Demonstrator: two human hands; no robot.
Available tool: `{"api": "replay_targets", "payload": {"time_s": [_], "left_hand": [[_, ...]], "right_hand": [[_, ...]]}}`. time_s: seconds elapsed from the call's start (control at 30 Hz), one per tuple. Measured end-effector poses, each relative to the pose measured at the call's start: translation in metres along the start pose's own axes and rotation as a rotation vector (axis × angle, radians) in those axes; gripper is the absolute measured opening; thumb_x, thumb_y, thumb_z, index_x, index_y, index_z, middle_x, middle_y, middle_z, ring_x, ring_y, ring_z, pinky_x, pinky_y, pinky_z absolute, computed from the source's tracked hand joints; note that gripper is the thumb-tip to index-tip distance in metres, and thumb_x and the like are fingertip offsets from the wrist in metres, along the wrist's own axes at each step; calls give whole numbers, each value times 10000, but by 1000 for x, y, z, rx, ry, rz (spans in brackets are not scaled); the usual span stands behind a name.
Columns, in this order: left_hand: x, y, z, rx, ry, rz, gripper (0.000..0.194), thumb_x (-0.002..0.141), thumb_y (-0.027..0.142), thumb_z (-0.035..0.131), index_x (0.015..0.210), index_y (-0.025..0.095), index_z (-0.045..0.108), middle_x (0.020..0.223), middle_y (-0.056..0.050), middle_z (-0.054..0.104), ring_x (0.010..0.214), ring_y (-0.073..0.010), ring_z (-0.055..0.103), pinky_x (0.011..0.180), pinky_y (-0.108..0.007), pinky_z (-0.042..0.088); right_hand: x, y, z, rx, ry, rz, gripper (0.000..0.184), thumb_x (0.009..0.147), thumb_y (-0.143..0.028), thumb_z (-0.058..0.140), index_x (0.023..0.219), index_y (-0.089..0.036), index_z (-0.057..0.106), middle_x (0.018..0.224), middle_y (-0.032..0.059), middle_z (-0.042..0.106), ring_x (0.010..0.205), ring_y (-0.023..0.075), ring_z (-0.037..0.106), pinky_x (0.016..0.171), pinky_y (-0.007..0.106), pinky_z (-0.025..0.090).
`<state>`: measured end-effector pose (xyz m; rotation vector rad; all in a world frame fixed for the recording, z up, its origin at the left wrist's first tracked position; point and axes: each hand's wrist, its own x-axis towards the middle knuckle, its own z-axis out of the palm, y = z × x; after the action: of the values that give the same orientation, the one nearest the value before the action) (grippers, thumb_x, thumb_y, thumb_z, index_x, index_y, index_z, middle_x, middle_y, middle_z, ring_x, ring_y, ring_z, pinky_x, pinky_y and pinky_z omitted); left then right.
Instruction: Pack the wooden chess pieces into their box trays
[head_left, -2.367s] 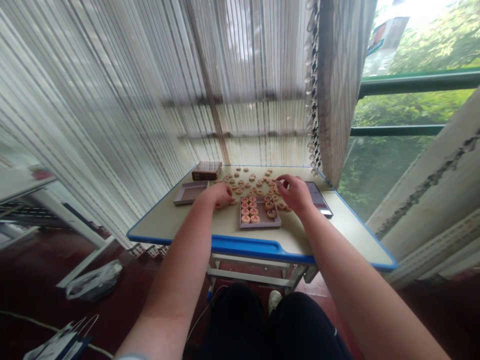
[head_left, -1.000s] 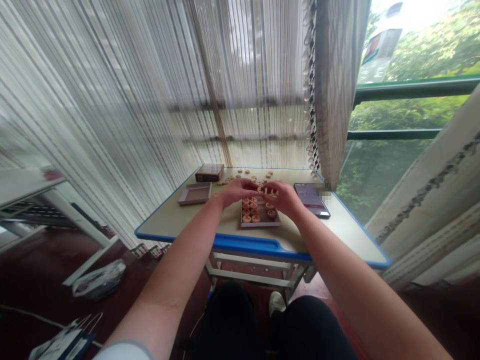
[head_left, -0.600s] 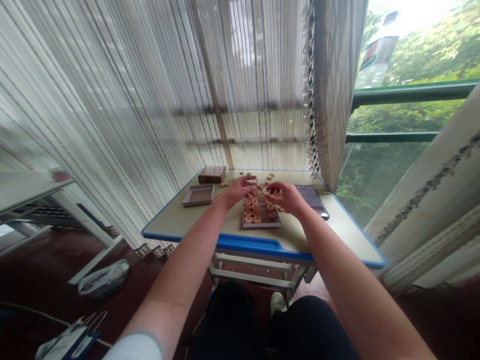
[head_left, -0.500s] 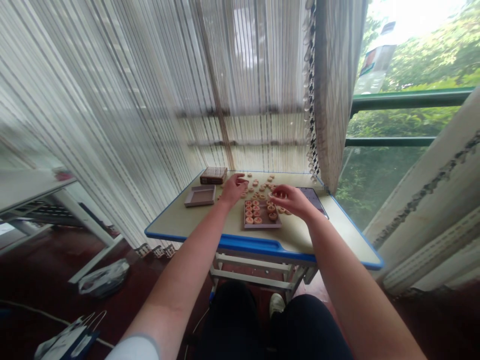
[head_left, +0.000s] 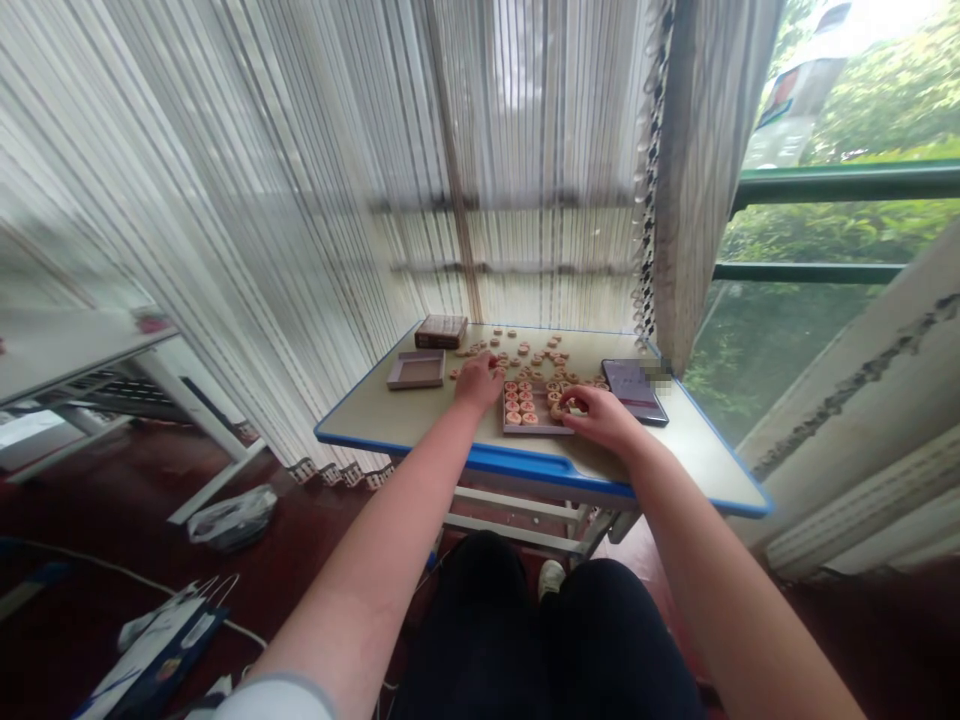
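Round wooden xiangqi pieces (head_left: 523, 349) lie scattered across the far half of the small table. A shallow open box (head_left: 540, 429) near the front edge holds pieces with red characters in rows on its left side and dark-marked pieces on its right. My right hand (head_left: 604, 415) is at the box's right side, thumb and fingers pinched on a piece over the dark-marked row. Just beyond the box's left edge, my left hand (head_left: 480, 384) has its fingers closed at the near edge of the scattered pieces, apparently round a piece that is mostly hidden.
An empty shallow box part (head_left: 417, 369) sits at the table's left, with a closed brown box (head_left: 441, 331) behind it. A dark tablet (head_left: 634, 391) lies at the right. Striped curtains (head_left: 315, 150) hang behind the blue-edged table (head_left: 390, 425).
My right hand has come down and nearer to the box's right side. My left hand has drawn back from among the loose pieces, its fingers now closed. The camera view has shifted slightly.
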<state>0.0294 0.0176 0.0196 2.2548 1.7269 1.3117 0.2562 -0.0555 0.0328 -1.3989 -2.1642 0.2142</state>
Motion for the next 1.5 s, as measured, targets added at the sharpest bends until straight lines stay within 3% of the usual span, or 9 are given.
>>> {"api": "replay_targets", "payload": {"time_s": [0.3,0.5,0.6,0.93,1.0,1.13,1.27,1.37,1.5], "left_hand": [[2,-7,-3,11,67,-101,118,765,186,545,866,172,604,905,-74,650,869,-191,585,802,-302,439],[1,-6,-19,-20,380,-349,230,815,201,449,1012,174,565,944,-84,651,885,-204,600,818,-319,438],[4,-12,-23,-47,467,-415,253,829,189,401,1019,172,567,999,-93,649,930,-201,601,831,-301,439],[9,-21,-18,-34,526,-430,292,827,223,390,995,145,617,1010,-113,646,930,-216,590,843,-322,441],[9,-21,-17,-9,490,-393,292,825,207,383,923,145,650,990,-113,657,953,-214,588,860,-315,436],[6,-18,-15,89,234,-367,322,823,191,373,802,182,694,863,-109,693,886,-228,622,818,-343,449],[3,-15,-12,200,59,-365,269,772,176,447,824,188,710,867,-134,701,893,-267,634,799,-391,451],[3,-16,-9,181,1,-350,269,723,130,471,841,184,706,879,-138,704,898,-271,637,793,-395,458],[6,-21,-6,34,45,-360,278,691,102,459,826,178,690,884,-127,702,899,-244,638,802,-379,468]], "right_hand": [[-1,3,4,41,33,42,291,703,-383,600,926,-201,646,677,4,560,635,149,509,595,251,383],[-2,2,2,79,46,6,321,707,-397,597,956,-201,652,656,-1,545,604,140,488,575,248,377],[-2,3,2,93,44,14,338,716,-416,592,972,-202,647,657,-4,540,598,137,480,569,247,373],[0,4,0,115,156,-75,228,763,-321,517,829,-182,685,747,45,604,676,161,515,633,270,387],[-1,4,-1,113,173,-72,233,765,-312,505,829,-179,686,740,48,603,663,161,508,624,272,384],[-1,4,-1,102,183,-67,240,755,-311,508,842,-180,689,699,36,578,649,160,499,615,271,379],[0,6,0,99,191,-55,250,750,-314,503,866,-180,678,635,13,534,628,155,492,592,262,370],[3,8,3,90,201,-44,240,745,-312,501,852,-186,675,620,9,530,632,159,497,597,263,372],[9,12,9,53,253,-38,229,755,-322,496,833,-195,669,641,20,548,662,172,508,627,275,380]]}}
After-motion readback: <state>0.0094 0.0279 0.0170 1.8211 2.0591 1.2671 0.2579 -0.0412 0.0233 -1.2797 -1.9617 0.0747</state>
